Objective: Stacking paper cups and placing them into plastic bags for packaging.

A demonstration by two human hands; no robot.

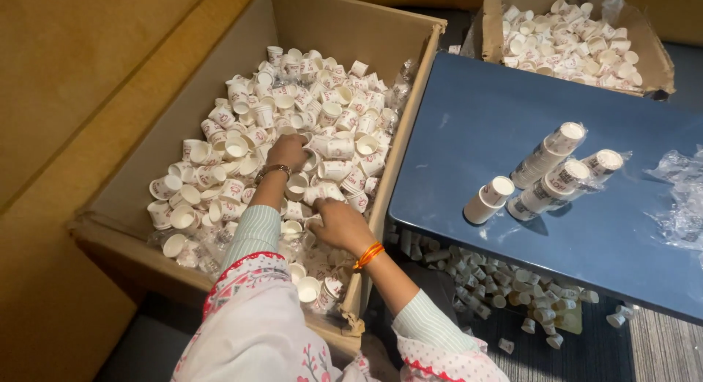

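Small white paper cups (293,126) with red print fill a large open cardboard box (139,144) on the floor, heaped loose and lying at every angle, as a person in a pale floral garment with striped cuffs reaches into the pile with both hands. The left hand (288,151), a bracelet at its wrist, lies knuckles-up near the middle of the heap with fingers curled down among the cups; whether it grips one cannot be told. The right hand (339,222), orange threads tied at its wrist, sits closer to the person near the box's right wall, its fingers bent and closed around cups at their tips, though exactly what they hold is hidden. Just beside the box stands a blue table (476,126), touching or nearly touching the box's right wall. On it lie several nested stacks of cups in clear plastic sleeves (556,166), tilted against one another, with a short unwrapped stack (489,200) just beside them and crumpled clear plastic (685,199) at the table's right edge. A second cardboard box (655,56) of loose cups sits beyond the table's far edge, and more cups (505,283) lie scattered on the floor beneath the table.
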